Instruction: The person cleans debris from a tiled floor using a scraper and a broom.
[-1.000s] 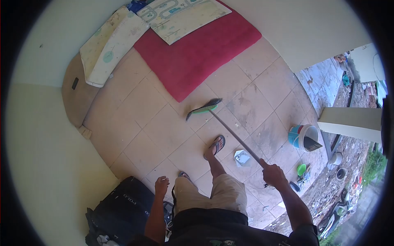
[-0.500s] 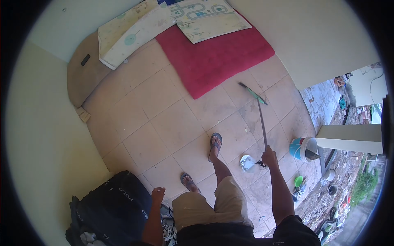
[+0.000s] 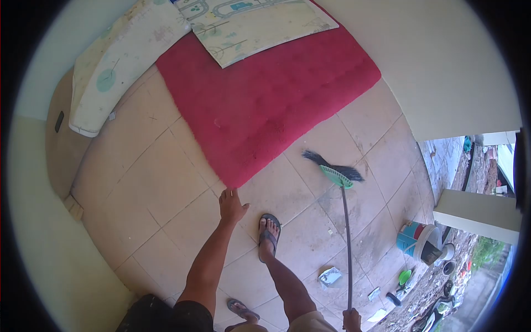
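My left hand point(image 3: 232, 207) reaches forward with its fingers stretched out, fingertips right at the near corner of a red mat point(image 3: 243, 119). My right hand point(image 3: 352, 319), low at the bottom edge of the view, is wrapped round the handle of a broom point(image 3: 346, 238). The broom's green head point(image 3: 336, 177) and dark bristles lie against the tiled floor, just to the right of the mat. Resting on the mat's far part is a pale printed play mat point(image 3: 260, 33).
More folded pale play mat point(image 3: 110, 77) leans over a brown board point(image 3: 61, 149) at the left wall. To the right stand a bucket point(image 3: 414, 240) and a pillar point(image 3: 478, 213). A silvery packet point(image 3: 330, 276) lies on the floor; a black bag point(image 3: 146, 315) is bottom left.
My left hand has stretched forward to the mat's corner. My right hand has drawn back toward me with the broom, its head turning bristles-wide on the floor. The view has moved closer to the mat.
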`<state>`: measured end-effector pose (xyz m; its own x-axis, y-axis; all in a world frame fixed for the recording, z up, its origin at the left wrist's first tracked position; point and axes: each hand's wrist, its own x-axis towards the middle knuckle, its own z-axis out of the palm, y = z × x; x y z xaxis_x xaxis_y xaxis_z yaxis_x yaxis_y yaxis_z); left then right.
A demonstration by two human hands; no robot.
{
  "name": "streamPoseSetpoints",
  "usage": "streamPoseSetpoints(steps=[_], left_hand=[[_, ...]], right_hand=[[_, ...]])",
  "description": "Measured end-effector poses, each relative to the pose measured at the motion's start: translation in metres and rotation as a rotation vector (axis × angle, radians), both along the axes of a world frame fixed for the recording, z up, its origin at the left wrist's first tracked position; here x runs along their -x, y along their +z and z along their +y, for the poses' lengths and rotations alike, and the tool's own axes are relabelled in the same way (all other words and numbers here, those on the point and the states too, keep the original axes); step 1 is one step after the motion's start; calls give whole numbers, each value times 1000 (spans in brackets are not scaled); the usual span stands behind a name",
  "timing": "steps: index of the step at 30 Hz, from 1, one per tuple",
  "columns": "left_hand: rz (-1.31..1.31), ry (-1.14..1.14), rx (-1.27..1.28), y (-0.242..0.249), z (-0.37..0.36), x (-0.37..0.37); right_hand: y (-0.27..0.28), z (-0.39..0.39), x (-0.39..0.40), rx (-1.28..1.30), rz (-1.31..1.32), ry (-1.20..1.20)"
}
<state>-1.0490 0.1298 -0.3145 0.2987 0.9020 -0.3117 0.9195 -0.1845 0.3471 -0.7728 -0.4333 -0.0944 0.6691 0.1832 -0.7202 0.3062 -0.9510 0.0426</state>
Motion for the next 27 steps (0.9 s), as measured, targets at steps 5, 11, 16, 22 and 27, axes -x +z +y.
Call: streamPoseSetpoints(steps=[5,11,16,22,27], left_hand=[[137,-92,-278,-73,99,-118],[221,-303,-17,-45,171,-110],[-78,-209,-226,217,351,-87],[99,-166,-543,423,551,-56],[135,-60,-522,460,607,-51]], right_hand=[[29,57,28,130,-27,-99],[66,68,53,15,-61,-279],[37,120,6,-212,-109,-569],[-2,362,-111,-527,-310,-70],[-44,570,-125,-554,-164,-2]])
